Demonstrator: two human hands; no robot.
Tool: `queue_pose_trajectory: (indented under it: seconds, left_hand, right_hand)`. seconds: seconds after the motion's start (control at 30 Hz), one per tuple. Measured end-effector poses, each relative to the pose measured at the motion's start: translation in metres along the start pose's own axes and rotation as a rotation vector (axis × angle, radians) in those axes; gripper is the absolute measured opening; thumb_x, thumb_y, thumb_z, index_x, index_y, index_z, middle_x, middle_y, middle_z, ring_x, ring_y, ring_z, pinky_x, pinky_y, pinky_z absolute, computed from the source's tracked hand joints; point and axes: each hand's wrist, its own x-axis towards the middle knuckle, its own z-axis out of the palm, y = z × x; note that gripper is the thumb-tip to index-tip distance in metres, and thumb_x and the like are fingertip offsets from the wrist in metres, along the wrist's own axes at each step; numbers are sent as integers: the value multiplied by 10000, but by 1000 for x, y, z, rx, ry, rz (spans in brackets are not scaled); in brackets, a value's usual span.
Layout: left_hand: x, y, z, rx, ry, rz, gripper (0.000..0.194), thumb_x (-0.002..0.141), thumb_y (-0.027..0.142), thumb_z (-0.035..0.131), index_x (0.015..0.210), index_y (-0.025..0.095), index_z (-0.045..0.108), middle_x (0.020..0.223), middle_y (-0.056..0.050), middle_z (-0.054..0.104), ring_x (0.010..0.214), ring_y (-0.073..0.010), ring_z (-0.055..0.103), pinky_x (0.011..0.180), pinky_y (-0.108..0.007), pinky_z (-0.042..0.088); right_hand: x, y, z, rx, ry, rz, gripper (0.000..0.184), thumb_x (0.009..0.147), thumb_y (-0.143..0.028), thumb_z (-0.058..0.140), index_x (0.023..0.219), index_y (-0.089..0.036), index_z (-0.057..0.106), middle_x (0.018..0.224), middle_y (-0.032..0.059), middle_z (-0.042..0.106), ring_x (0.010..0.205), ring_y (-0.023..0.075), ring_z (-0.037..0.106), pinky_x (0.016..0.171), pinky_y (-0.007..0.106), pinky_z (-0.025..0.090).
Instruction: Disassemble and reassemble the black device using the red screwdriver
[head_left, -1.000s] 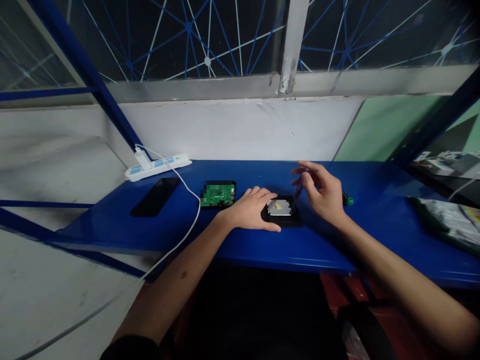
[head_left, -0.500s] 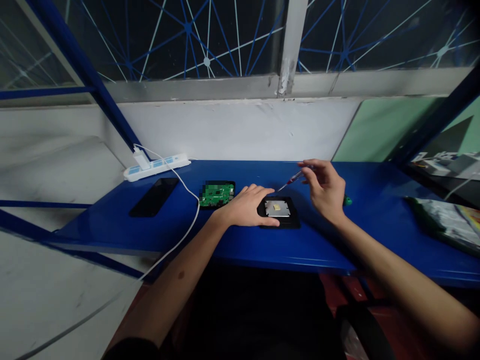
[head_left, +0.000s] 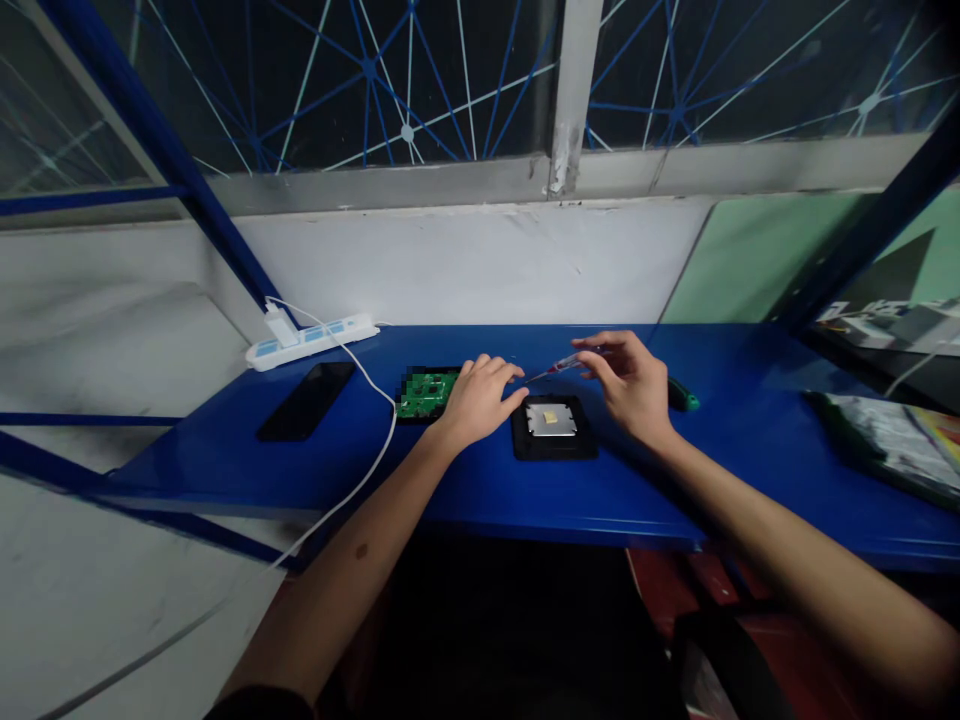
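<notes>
My right hand [head_left: 630, 385] pinches a slim screwdriver [head_left: 564, 363] with a clear handle and a red collar. Its thin shaft slants down to the left, and the tip is close to the fingertips of my left hand [head_left: 484, 400]. That left hand has its fingers stretched out and its thumb apart, partly covering a green circuit board [head_left: 426, 396] in a black tray. Whether it touches the board or the screwdriver tip, I cannot tell. Just right of it lies a flat black case [head_left: 581, 446] with a silver metal plate [head_left: 565, 421] bearing a small yellowish pad [head_left: 550, 417].
On the blue table [head_left: 480, 500] lie a black phone [head_left: 307, 400], a white power strip [head_left: 311, 342] and a trailing white cable [head_left: 369, 468]. Beyond my right hand is a green-ended tool [head_left: 682, 396]. A plastic bag [head_left: 896, 440] lies at the far right.
My left hand has let go of the black case and shifted left toward the circuit board. My right hand has moved left and slightly down with the screwdriver, which tilts flatter.
</notes>
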Motion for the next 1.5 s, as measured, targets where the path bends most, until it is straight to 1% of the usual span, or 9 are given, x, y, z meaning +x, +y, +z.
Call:
queue_pose_trajectory:
  seconds: [0.2, 0.5, 0.63, 0.8, 0.9, 1.1, 1.2, 1.33, 1.5]
  left_hand:
    - [1, -3, 2, 25, -15, 15, 135, 1008, 307, 564, 1001, 234, 677, 968, -10, 726, 963, -241, 566, 820, -366, 360]
    - [2, -9, 6, 83, -29, -56, 159, 1010, 285, 524, 1009, 235, 675, 947, -29, 727, 959, -253, 557, 824, -374, 360]
    - [4, -13, 9, 104, -58, -62, 230, 1020, 303, 476, 1070, 251, 694, 1000, -46, 737, 991, -281, 553, 842, -413, 375]
    - [4, -10, 6, 109, -64, -59, 269, 1019, 311, 457, 1154, 237, 678, 1029, -69, 729, 1022, -305, 554, 843, -437, 390]
    - [0, -5, -1, 83, -48, -57, 272, 1018, 282, 431, 1156, 222, 658, 1064, -72, 708, 1033, -296, 560, 869, -440, 403]
    - [-10, 4, -12, -142, -148, 152, 356, 883, 235, 528, 1237, 225, 566, 1208, -75, 634, 1135, -276, 556, 991, -433, 419]
    - [-13, 8, -12, -202, -185, 183, 456, 867, 395, 605, 1273, 201, 531, 1245, -98, 606, 1155, -292, 548, 1022, -446, 412]
    - [-14, 9, -9, -217, -247, 179, 811, 756, 734, 663, 1331, 185, 501, 1272, -125, 585, 1166, -327, 539, 1030, -461, 410]
    - [-14, 6, 0, -198, -239, 217, 949, 701, 800, 667, 1382, 168, 474, 1288, -151, 578, 1192, -346, 526, 1060, -468, 383]
  right_hand:
    - [-1, -6, 1, 27, 19, -4, 166, 854, -358, 722, 959, -241, 668, 997, 26, 776, 744, 160, 724, 709, 346, 611]
    - [1, 0, -1, 61, 79, 5, 217, 880, -383, 676, 1038, -237, 646, 887, 15, 718, 715, 155, 714, 605, 303, 635]
    - [5, -6, 3, -23, 15, -73, 211, 912, -353, 640, 1089, -239, 646, 821, -9, 684, 602, 121, 682, 594, 292, 614]
    - [22, -24, 23, -155, -132, -208, 213, 942, -359, 613, 1101, -230, 669, 827, 18, 705, 658, 132, 677, 651, 301, 579]
    - [23, -28, 35, -213, -160, -272, 210, 943, -376, 616, 1086, -235, 678, 835, 20, 704, 653, 124, 649, 649, 292, 559]
    - [13, -19, 35, -230, -139, -282, 197, 946, -366, 614, 1081, -237, 676, 885, 24, 713, 629, 121, 634, 669, 308, 556]
    - [13, -14, 34, -209, -132, -252, 213, 944, -366, 615, 1102, -234, 671, 924, 37, 725, 641, 131, 647, 667, 317, 558]
    - [13, -12, 35, -211, -144, -250, 209, 939, -355, 614, 1109, -248, 672, 914, 35, 726, 682, 151, 672, 671, 326, 561]
    - [11, -15, 36, -196, -129, -273, 195, 935, -337, 621, 1102, -251, 672, 931, 34, 726, 679, 147, 679, 673, 327, 566]
